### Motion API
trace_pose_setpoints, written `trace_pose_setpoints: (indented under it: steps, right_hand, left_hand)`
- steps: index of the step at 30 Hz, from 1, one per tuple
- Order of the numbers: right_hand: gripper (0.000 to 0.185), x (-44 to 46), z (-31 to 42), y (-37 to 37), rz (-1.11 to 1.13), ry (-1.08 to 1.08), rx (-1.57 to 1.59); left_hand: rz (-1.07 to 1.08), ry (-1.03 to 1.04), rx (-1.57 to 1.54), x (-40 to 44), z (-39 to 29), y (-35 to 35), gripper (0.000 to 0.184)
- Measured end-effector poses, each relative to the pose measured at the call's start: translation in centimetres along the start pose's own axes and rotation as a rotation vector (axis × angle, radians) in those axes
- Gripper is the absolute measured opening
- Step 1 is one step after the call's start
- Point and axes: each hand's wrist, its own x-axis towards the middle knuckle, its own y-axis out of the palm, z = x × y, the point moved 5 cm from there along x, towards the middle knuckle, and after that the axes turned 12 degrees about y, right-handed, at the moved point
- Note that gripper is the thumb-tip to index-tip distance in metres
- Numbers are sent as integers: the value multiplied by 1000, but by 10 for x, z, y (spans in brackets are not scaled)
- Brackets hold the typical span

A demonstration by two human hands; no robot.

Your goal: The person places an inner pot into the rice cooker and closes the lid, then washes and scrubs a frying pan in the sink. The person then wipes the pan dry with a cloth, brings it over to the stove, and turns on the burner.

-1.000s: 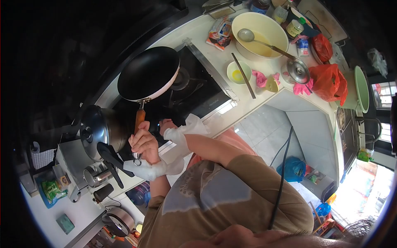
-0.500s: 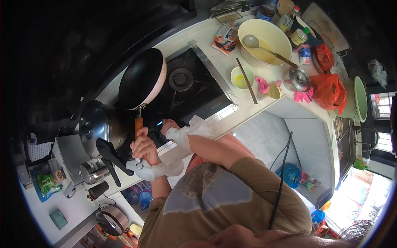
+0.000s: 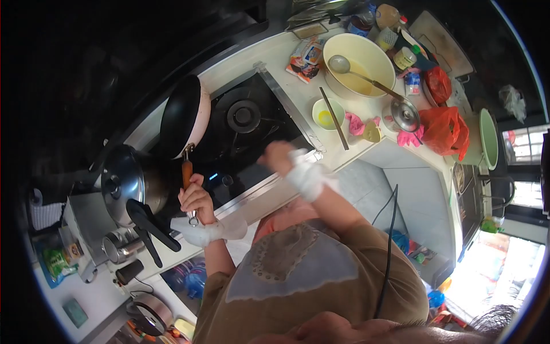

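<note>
My left hand [image 3: 195,199] is wrapped round the wooden handle of a frying pan [image 3: 181,117]. The pan is tipped on its side above the left part of the black gas hob [image 3: 255,146], showing its dark inside and pale outer wall. My right hand [image 3: 279,157] is over the hob's front right area, apart from the pan. Motion smears its fingers, so I cannot make out their shape or anything in them. White plastic covers wrap both wrists. A lit blue display glows at the hob's front, beside a knob.
Left of the hob stands a large lidded steel pot [image 3: 129,183] with a black handle jutting forward. To the right are a pale green bowl [image 3: 317,116] with chopsticks [image 3: 333,118] across it, a cream basin [image 3: 385,92] holding a ladle [image 3: 366,79], and a red plastic bag [image 3: 447,133].
My right hand has moved right, away from the hob's front knobs. The pan has tilted further onto its side, my left hand still on its handle.
</note>
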Motion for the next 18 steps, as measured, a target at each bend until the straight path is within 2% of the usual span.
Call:
trace_pose_setpoints:
  steps: [1,2,3,4,6,9,12,14,17,18]
  right_hand:
    - [36,14,-36,-14,-238,120,-17]
    - [29,17,-68,-41,-537,135,5]
    - [26,27,-106,-53,-739,141,-23]
    - [27,44,-140,-67,-718,144,122]
    - [44,37,-151,-97,-560,301,66]
    - [46,47,-160,-94,-458,395,-32]
    - [42,65,-178,-73,-440,341,-138]
    - [40,75,-187,-63,-437,303,-178]
    - [36,82,-192,-57,-432,290,-250]
    - [40,81,-192,-59,-442,289,-186]
  left_hand:
    - [10,16,-11,0,-1,-1,29]
    - [-11,27,-3,1,-1,-3,29]
    - [-30,36,9,-1,-2,-4,30]
    - [-26,35,31,-3,-6,-9,32]
    - [-56,82,56,-10,-14,-20,33]
    - [-94,94,44,-22,-31,-41,30]
    - [-149,165,81,-34,-45,-56,31]
    - [-161,123,17,-41,-61,-70,36]
    - [-225,196,-98,-55,-96,-102,36]
    - [-241,192,-140,-61,-106,-110,39]
